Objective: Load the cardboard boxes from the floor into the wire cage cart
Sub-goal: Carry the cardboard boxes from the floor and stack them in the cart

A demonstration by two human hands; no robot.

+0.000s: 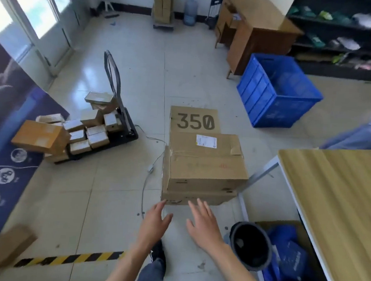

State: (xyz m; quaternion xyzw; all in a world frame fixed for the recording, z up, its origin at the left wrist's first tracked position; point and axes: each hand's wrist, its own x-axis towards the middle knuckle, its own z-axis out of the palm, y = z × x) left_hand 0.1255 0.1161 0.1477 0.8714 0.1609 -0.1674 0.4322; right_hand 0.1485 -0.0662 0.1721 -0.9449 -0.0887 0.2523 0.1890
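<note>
Left grip (pixel 153 220), right grip (pixel 204 223) spread, empty, hovered just short of bottom box (pixel 198 198). Top box (pixel 207 161) sat stacked beyond both grips; clasping opposite sides, low, seemed wisest.

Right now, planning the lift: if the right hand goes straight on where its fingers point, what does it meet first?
The right hand would likely meet the bottom box of the stack; depth unclear.
</note>
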